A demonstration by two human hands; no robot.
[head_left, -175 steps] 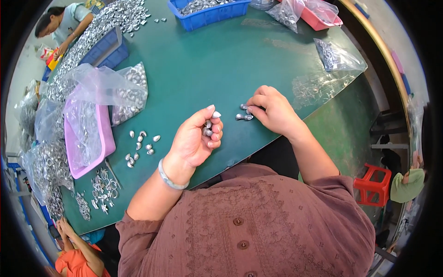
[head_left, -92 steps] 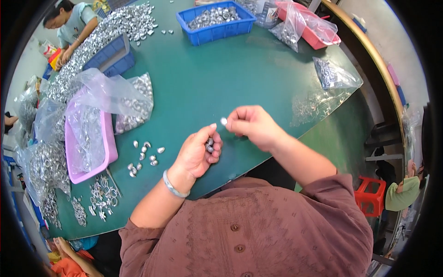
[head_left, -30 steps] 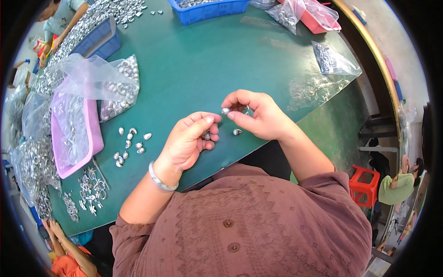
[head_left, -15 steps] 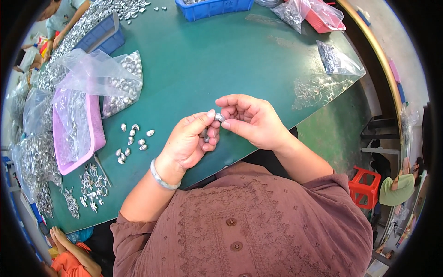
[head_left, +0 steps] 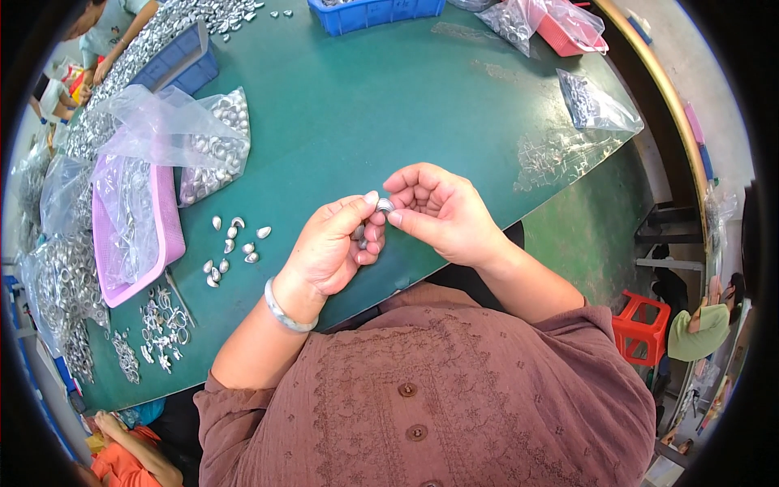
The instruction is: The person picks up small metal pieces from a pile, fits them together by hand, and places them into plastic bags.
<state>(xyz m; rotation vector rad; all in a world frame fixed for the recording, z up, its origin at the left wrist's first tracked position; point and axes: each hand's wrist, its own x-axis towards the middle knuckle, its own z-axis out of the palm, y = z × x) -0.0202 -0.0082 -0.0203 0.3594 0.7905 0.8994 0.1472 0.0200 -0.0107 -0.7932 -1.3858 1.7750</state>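
Over the near edge of the green table, my left hand (head_left: 334,243) pinches a small rounded silver metal piece (head_left: 385,206) with ridges between thumb and forefinger. More small metal pieces (head_left: 359,235) are tucked in its curled fingers, partly hidden. The thumb of my right hand (head_left: 438,213) presses the same ridged piece from the right, its other fingers curled behind. To the left of my hands, several loose silver teardrop-shaped pieces (head_left: 230,232) lie on the table. Farther left are a spread of small silver rings and links (head_left: 162,329) and a little heap of tiny metal parts (head_left: 124,357).
A pink basket (head_left: 173,223) with clear plastic stands left, beside a bag of silver pieces (head_left: 227,134). Blue bins (head_left: 182,61) and a big silver pile (head_left: 174,24) lie beyond. Another bag (head_left: 596,105) is far right. Co-workers (head_left: 130,454) sit left; a red stool (head_left: 641,329) stands right.
My hands stay almost in place on the ridged piece; the right fingers shift slightly. At lower left, the hands of the co-worker in orange have moved.
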